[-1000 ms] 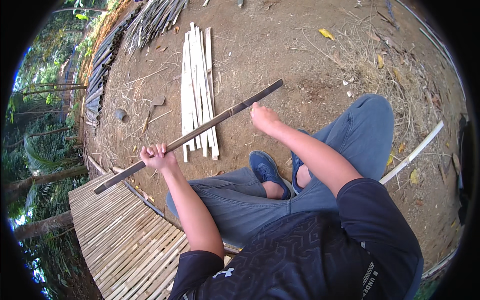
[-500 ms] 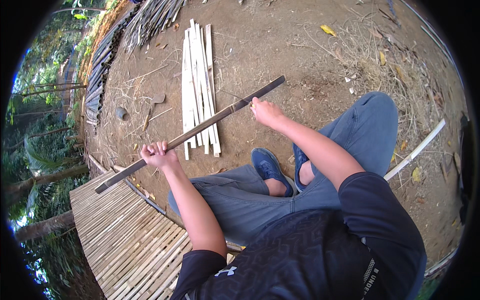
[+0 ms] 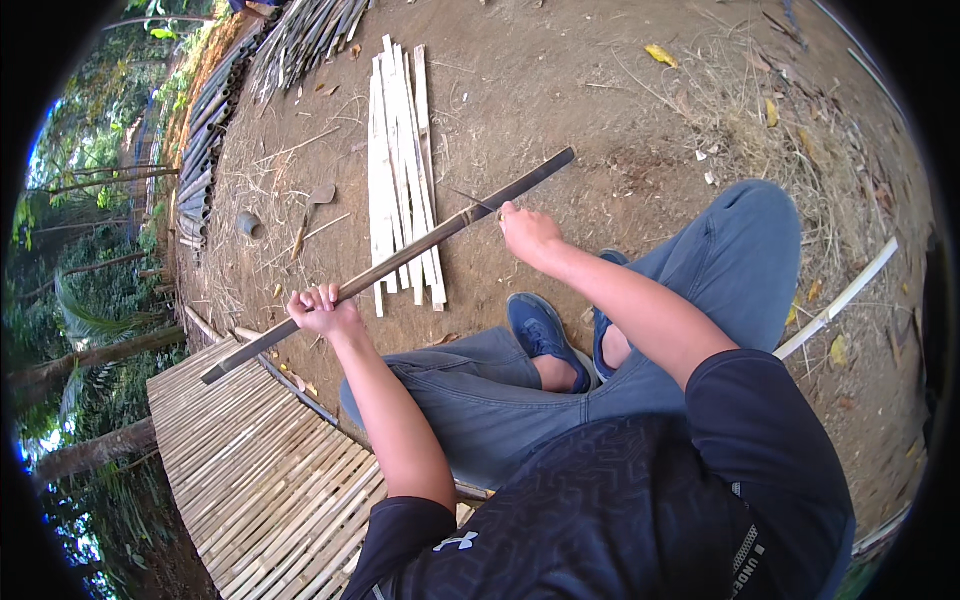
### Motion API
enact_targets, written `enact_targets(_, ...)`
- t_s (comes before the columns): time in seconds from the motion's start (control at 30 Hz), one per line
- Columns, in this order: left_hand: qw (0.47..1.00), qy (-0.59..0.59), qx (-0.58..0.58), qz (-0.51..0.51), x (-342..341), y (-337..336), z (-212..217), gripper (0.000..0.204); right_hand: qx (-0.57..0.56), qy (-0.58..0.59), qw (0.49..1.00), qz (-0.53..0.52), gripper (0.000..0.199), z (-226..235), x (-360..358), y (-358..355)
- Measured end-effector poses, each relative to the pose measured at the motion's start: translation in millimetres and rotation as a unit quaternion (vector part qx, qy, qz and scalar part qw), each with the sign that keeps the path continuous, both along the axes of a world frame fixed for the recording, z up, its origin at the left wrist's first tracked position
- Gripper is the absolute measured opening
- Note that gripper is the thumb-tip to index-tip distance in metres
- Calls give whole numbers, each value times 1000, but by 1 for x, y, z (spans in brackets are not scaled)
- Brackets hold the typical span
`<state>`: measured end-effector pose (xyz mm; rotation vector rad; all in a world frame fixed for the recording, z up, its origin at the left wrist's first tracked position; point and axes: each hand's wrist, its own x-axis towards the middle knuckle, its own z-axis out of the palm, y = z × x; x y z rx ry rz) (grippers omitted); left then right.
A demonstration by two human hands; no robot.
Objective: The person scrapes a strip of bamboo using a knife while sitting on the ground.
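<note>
A long dark bamboo strip (image 3: 405,259) slants across in front of me, its far end up to the right and its near end low on the left. My left hand (image 3: 328,309) is closed around its lower part, fingers wrapped over the top. My right hand (image 3: 529,234) is closed beside the upper part, near a pale node ring, gripping a knife. The thin knife blade (image 3: 463,195) crosses the strip and points away to the left; its handle is mostly covered by my fingers.
Several pale split bamboo strips (image 3: 412,150) lie on the dirt beyond the held strip. A bamboo slat platform (image 3: 270,470) is at lower left. A bladed tool (image 3: 319,197) and a short tube (image 3: 248,224) rest farther left. Bamboo poles (image 3: 205,180) are piled behind them. One pale strip (image 3: 838,302) lies right.
My right hand has shifted slightly with the knife along the strip. The left hand keeps its hold, and the whole view has drifted a little.
</note>
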<state>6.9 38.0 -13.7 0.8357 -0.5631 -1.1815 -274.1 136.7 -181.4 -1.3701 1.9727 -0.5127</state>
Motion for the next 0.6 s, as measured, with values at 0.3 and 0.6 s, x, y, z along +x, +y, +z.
enact_targets(0.3, 1000, 8, 20, 17, 4, 2, -5, 34, -8, 19, 1000, 7, 19, -12, -9, 6)
enact_targets(0.6, 1000, 7, 5, -17, -1, -8, -5, 33, 52, -1, 992, -112, 26, -54, -51, -3)
